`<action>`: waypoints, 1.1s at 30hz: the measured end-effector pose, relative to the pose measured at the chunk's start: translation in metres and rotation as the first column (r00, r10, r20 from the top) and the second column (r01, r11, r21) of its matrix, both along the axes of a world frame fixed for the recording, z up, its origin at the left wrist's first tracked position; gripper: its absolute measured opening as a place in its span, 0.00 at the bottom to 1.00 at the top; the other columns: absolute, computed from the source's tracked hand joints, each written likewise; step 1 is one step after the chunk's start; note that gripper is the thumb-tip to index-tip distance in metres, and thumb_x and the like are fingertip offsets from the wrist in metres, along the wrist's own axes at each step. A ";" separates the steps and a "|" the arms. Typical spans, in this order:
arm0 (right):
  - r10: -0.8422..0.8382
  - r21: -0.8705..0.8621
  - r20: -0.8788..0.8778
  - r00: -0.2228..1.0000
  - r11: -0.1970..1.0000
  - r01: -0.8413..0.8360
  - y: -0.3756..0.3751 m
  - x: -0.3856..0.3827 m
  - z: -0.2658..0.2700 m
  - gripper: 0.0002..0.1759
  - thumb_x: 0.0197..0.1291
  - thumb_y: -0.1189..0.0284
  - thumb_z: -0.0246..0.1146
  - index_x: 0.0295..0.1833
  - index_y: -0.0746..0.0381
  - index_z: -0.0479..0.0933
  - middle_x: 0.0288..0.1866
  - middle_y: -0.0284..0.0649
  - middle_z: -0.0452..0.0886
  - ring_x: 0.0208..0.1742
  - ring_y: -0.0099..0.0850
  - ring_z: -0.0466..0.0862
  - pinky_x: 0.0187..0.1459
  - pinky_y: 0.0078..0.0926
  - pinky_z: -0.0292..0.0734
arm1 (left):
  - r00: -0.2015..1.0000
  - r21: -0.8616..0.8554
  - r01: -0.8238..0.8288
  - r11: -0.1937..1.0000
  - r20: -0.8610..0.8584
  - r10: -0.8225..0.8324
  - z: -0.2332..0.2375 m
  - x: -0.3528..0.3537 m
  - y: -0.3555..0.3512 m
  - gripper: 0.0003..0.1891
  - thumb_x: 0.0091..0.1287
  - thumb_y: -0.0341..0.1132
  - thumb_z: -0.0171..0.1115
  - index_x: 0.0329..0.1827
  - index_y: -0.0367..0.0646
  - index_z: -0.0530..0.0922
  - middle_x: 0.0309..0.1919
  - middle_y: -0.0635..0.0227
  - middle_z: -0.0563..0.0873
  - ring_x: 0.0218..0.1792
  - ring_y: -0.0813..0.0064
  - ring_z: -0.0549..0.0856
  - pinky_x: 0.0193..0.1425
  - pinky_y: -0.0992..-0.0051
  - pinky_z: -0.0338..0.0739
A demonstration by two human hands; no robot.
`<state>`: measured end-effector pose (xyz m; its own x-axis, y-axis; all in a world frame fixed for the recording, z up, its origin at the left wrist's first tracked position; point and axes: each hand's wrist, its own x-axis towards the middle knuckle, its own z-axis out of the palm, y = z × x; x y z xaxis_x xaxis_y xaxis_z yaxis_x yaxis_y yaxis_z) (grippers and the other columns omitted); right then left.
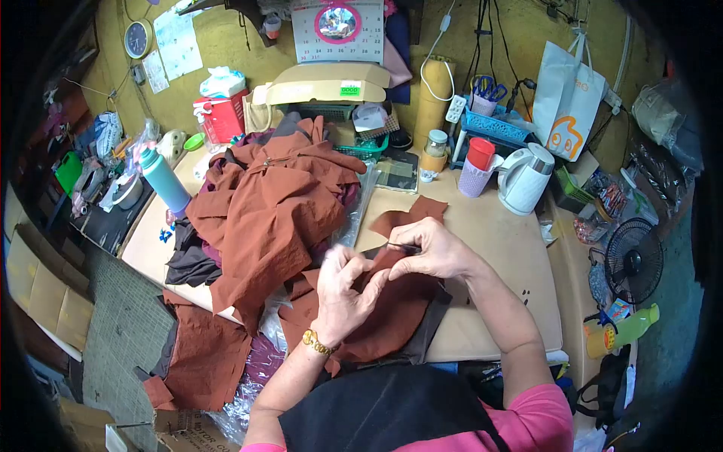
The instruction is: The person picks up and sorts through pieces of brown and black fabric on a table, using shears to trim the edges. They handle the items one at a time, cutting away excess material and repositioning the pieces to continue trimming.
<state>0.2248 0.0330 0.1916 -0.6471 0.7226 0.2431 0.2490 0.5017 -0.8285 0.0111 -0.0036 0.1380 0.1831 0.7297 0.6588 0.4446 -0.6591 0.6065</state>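
Rust-brown fabric (395, 324) hangs over the front of the table between my two hands, with a dark grey cloth (429, 331) showing along its right side. My left hand (345, 292), blurred at the fingers, is closed in a pinch at the fabric's upper edge. Close beside it, my right hand (435, 252) pinches the same fabric, thumb against forefinger. A thin dark strip (407, 247) crosses at the right fingertips; its kind is too small to make out. Another brown piece (410, 215) lies just beyond my right hand.
A big heap of brown garments (275, 196) covers the table's left half. Along the back stand a light-blue bottle (164, 181), a purple cup (476, 177), a white kettle (526, 181) and a blue basket (493, 124). A black fan (634, 260) is at the right.
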 end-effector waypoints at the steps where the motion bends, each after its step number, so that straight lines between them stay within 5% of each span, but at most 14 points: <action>1: -0.077 0.029 0.044 0.996 0.997 0.076 -0.004 -0.001 0.005 0.15 0.48 0.73 0.77 0.37 0.70 0.81 0.31 0.36 0.79 0.36 0.21 0.75 0.39 0.24 0.71 | 1.000 -0.003 0.000 1.000 -0.002 0.000 0.005 -0.002 0.004 0.09 0.57 0.31 0.74 0.35 0.39 0.82 0.44 0.61 0.86 0.50 0.62 0.86 0.56 0.68 0.78; 3: -0.101 0.084 -0.097 0.990 0.991 0.109 -0.011 0.001 0.014 0.12 0.48 0.77 0.76 0.35 0.69 0.81 0.32 0.35 0.80 0.36 0.19 0.77 0.39 0.21 0.72 | 0.974 0.282 0.138 0.949 -0.212 -0.079 0.021 -0.012 0.010 0.14 0.53 0.39 0.77 0.33 0.39 0.82 0.41 0.64 0.82 0.48 0.59 0.81 0.67 0.53 0.67; 8: -0.473 0.047 -0.282 0.835 0.862 0.504 -0.011 0.039 0.036 0.07 0.53 0.82 0.72 0.38 0.65 0.83 0.34 0.28 0.83 0.37 0.16 0.80 0.42 0.20 0.77 | 0.797 -0.042 0.380 0.924 -0.493 -0.350 0.017 -0.049 0.009 0.16 0.53 0.44 0.74 0.24 0.40 0.81 0.33 0.62 0.78 0.46 0.60 0.80 0.69 0.48 0.63; 11: -0.548 0.016 -0.439 0.712 0.788 0.616 -0.004 0.074 0.036 0.06 0.54 0.80 0.72 0.39 0.63 0.84 0.32 0.26 0.82 0.35 0.15 0.78 0.38 0.17 0.74 | 0.757 -0.227 0.408 0.884 -0.457 -0.467 0.031 -0.076 0.005 0.18 0.52 0.46 0.76 0.24 0.40 0.80 0.30 0.61 0.75 0.41 0.57 0.79 0.68 0.56 0.64; 13: -0.563 0.017 -0.474 0.677 0.763 0.646 0.002 0.090 0.026 0.07 0.55 0.77 0.72 0.40 0.62 0.84 0.28 0.22 0.78 0.24 0.10 0.69 0.25 0.14 0.58 | 0.742 -0.216 0.442 0.870 -0.458 -0.491 0.027 -0.088 0.002 0.19 0.53 0.47 0.76 0.25 0.39 0.80 0.31 0.59 0.76 0.41 0.57 0.79 0.63 0.58 0.67; 15: -0.583 -0.087 -0.541 0.607 0.756 0.649 0.003 0.105 0.019 0.08 0.56 0.77 0.72 0.42 0.61 0.83 0.28 0.23 0.78 0.21 0.09 0.67 0.22 0.14 0.54 | 0.725 -0.207 0.478 0.854 -0.457 -0.516 0.018 -0.095 0.001 0.19 0.53 0.47 0.76 0.26 0.39 0.80 0.32 0.58 0.77 0.41 0.56 0.80 0.59 0.61 0.69; 17: -0.568 -0.144 -0.580 0.583 0.777 0.613 -0.004 0.111 0.018 0.09 0.57 0.78 0.72 0.44 0.61 0.83 0.28 0.23 0.78 0.19 0.10 0.66 0.21 0.13 0.52 | 0.730 -0.383 0.542 0.748 -0.228 -0.645 0.008 -0.100 0.004 0.19 0.55 0.43 0.78 0.29 0.36 0.79 0.34 0.58 0.80 0.41 0.56 0.80 0.51 0.62 0.72; 18: -0.561 -0.162 -0.603 0.567 0.782 0.601 -0.004 0.116 0.014 0.10 0.57 0.78 0.72 0.46 0.61 0.82 0.28 0.23 0.78 0.19 0.09 0.67 0.20 0.12 0.52 | 0.795 -0.279 0.558 0.781 -0.090 -0.600 0.023 -0.092 -0.004 0.22 0.57 0.45 0.76 0.26 0.35 0.76 0.28 0.60 0.76 0.34 0.56 0.77 0.39 0.63 0.71; 21: -0.501 -0.185 -0.647 0.575 0.835 0.519 -0.010 0.126 0.008 0.10 0.57 0.76 0.73 0.44 0.60 0.82 0.31 0.25 0.79 0.20 0.10 0.67 0.20 0.12 0.53 | 0.908 -0.443 0.374 0.815 -0.002 -0.418 0.014 -0.099 -0.003 0.24 0.52 0.41 0.82 0.28 0.34 0.72 0.26 0.66 0.77 0.29 0.73 0.74 0.36 0.70 0.70; 22: -0.470 -0.173 -0.684 0.558 0.848 0.501 -0.008 0.127 0.004 0.10 0.57 0.73 0.74 0.42 0.61 0.82 0.34 0.27 0.80 0.19 0.11 0.66 0.19 0.12 0.53 | 0.929 -0.406 0.339 0.849 0.003 -0.369 0.002 -0.096 -0.001 0.22 0.51 0.39 0.83 0.34 0.33 0.78 0.31 0.66 0.81 0.34 0.79 0.77 0.39 0.73 0.73; 23: -0.467 -0.173 -0.682 0.562 0.850 0.497 -0.009 0.129 0.003 0.10 0.57 0.73 0.74 0.42 0.61 0.82 0.34 0.27 0.80 0.19 0.11 0.66 0.19 0.12 0.53 | 0.864 -0.495 0.493 0.715 0.186 -0.468 -0.007 -0.091 -0.003 0.33 0.49 0.37 0.83 0.57 0.35 0.79 0.47 0.63 0.84 0.50 0.74 0.83 0.58 0.73 0.77; 26: -0.407 -0.177 -0.689 0.600 0.897 0.405 -0.011 0.134 0.000 0.10 0.59 0.70 0.73 0.40 0.63 0.81 0.37 0.30 0.81 0.19 0.11 0.67 0.19 0.10 0.54 | 0.920 -0.296 0.369 0.881 -0.021 -0.392 -0.030 -0.055 -0.019 0.36 0.53 0.35 0.81 0.64 0.36 0.73 0.58 0.58 0.80 0.62 0.64 0.79 0.67 0.66 0.72; 30: -0.445 -0.168 -0.677 0.587 0.869 0.465 -0.015 0.127 0.001 0.09 0.61 0.70 0.72 0.41 0.62 0.81 0.34 0.29 0.81 0.18 0.11 0.65 0.18 0.11 0.53 | 0.910 -0.153 0.401 0.903 -0.049 -0.412 -0.068 -0.025 -0.026 0.17 0.59 0.29 0.74 0.48 0.30 0.81 0.39 0.50 0.86 0.40 0.54 0.88 0.46 0.68 0.82; 33: -0.507 -0.191 -0.684 0.525 0.818 0.542 -0.017 0.126 0.004 0.10 0.62 0.69 0.72 0.43 0.63 0.81 0.32 0.28 0.80 0.17 0.10 0.64 0.19 0.11 0.53 | 0.970 -0.048 0.241 0.969 0.034 -0.240 -0.063 -0.025 -0.030 0.15 0.60 0.28 0.73 0.47 0.30 0.82 0.39 0.51 0.86 0.41 0.60 0.88 0.46 0.69 0.81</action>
<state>0.3506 0.0156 0.1952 0.2115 0.8540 0.4753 -0.1415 0.5079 -0.8497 -0.0137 -0.0340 0.0745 0.3396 0.6994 0.6288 0.2593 -0.7123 0.6522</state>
